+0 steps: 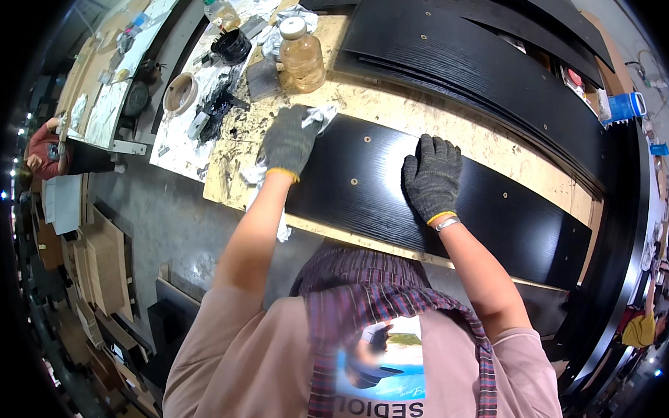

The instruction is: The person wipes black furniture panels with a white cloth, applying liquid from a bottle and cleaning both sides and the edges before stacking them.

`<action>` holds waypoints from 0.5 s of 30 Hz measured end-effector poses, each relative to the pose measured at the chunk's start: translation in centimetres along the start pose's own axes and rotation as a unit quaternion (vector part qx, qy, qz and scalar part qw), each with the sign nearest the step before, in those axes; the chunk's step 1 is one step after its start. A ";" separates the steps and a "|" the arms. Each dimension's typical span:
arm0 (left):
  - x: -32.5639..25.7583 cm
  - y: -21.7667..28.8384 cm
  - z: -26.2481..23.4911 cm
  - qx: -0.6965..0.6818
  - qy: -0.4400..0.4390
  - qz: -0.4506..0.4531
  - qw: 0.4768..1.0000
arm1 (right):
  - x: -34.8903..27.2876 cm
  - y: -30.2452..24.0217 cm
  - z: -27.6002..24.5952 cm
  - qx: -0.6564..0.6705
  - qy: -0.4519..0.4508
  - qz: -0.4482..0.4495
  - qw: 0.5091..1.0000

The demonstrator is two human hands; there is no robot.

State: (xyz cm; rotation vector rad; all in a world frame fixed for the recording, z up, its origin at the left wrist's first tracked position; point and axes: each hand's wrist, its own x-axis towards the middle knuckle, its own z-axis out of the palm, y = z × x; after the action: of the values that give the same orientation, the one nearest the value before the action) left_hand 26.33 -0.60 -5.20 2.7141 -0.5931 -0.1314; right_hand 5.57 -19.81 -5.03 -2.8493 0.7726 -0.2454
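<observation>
A long black panel (336,161) with small round metal-rimmed holes lies across the bench in front of me. My left hand (289,139), in a dark grey knit glove with a yellow cuff, closes over a white rag (321,118) at the panel's left end. Parts of the cloth stick out on both sides of the glove. My right hand (433,179), gloved alike, rests flat on the middle of the panel with its fingers stretched out and holds nothing. A plastic jar (301,57) with a white lid and cloudy amber contents stands just beyond my left hand.
Behind the panel lies a stack of black boards (457,73). Left on the stained bench (226,157) are a black cup (231,47), a round tub (180,94), a dark square block (263,79) and a bottle (218,9). A blue container (625,106) sits far right. Another person (45,151) is at far left.
</observation>
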 end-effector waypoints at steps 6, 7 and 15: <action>2.8 -0.9 -0.6 -0.088 0.081 -0.008 0.993 | -0.1 -0.3 -0.3 0.006 0.014 -0.013 1.000; 2.8 -2.2 -0.3 -0.072 0.070 -0.010 0.995 | 0.0 -0.8 -0.4 0.012 0.006 -0.016 1.000; -11.0 -14.3 -1.5 0.084 0.003 0.220 0.972 | -0.1 0.0 -0.5 0.033 0.021 -0.006 0.999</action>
State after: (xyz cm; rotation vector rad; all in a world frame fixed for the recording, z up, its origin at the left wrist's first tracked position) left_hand 22.07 16.59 -8.86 2.6604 -1.2333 0.0437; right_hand 5.33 -19.84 -4.57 -2.7966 0.7419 -0.3275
